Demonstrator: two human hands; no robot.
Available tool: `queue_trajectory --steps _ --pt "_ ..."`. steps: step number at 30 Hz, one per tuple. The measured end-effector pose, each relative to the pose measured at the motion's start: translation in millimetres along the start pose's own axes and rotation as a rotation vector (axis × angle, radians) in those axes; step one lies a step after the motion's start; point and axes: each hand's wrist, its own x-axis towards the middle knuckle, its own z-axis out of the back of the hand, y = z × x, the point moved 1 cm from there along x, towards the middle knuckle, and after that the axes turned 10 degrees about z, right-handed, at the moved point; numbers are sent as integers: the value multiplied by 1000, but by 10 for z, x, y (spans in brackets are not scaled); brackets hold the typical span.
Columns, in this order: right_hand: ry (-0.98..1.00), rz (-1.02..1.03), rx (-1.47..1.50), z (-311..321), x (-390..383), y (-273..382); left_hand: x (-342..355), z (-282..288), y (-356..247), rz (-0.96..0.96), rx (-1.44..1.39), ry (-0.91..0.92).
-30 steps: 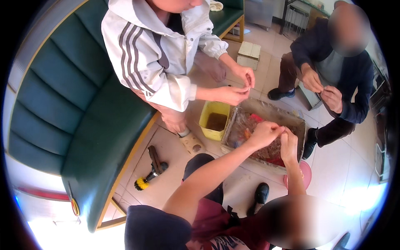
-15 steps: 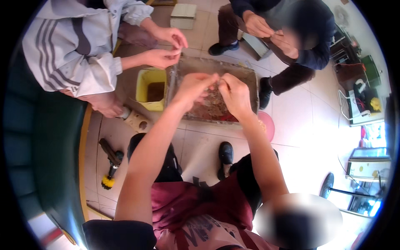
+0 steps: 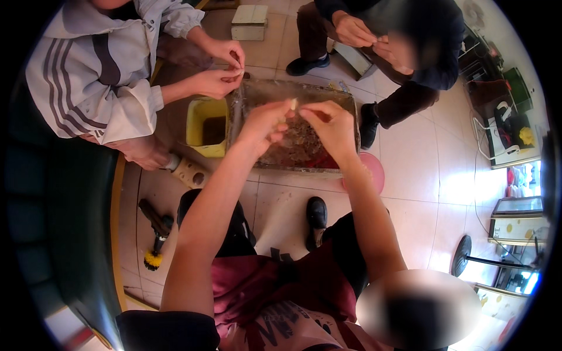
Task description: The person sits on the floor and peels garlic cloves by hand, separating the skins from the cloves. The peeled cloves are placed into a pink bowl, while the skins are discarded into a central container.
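Over a worn rectangular tub (image 3: 281, 88), my left hand (image 3: 266, 126) is closed, with a small pale piece (image 3: 293, 104) pinched at its fingertips. The kind of piece is too small to tell. A short gap away, my right hand (image 3: 331, 124) has thumb and forefinger pressed together; what they hold, if anything, does not show. Brown crumbly bits (image 3: 298, 140) lie in the tub below both hands, with some red at its near edge.
A yellow bucket (image 3: 225, 128) stands left of the tub, a pink basin (image 3: 374, 175) to its right. Two people sit across, their hands (image 3: 219, 76) (image 3: 357, 32) pinched at small things. A brush with yellow bristles (image 3: 153, 257) lies on the floor at left.
My hands have drawn slightly apart at the fingertips, and the pale piece now shows in my left hand. The whole view has shifted a little.
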Motion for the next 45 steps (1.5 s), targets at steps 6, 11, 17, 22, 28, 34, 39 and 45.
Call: queue_trajectory --steps 6,11,17,22,28,34,39,45 --pt "-10 45 -68 -114 -16 19 68 -38 64 -65 100 -113" --pt "-31 -17 -51 -144 -40 51 64 -74 112 -89 203 -156" --pt "-61 -53 -116 37 85 -53 52 -43 33 -66 228 -65" --pt "61 19 17 31 74 -75 -11 -187 9 -94 288 -165" --pt "50 -24 -108 87 82 4 -18 -194 7 -141 318 -164" --pt "69 -180 -39 108 71 -16 -37 -183 -55 -101 301 -93" --pt "76 -211 -3 105 86 -64 -2 -164 -17 -47 207 -48" --pt "89 -183 9 102 74 -52 35 -129 -14 -27 183 -41"
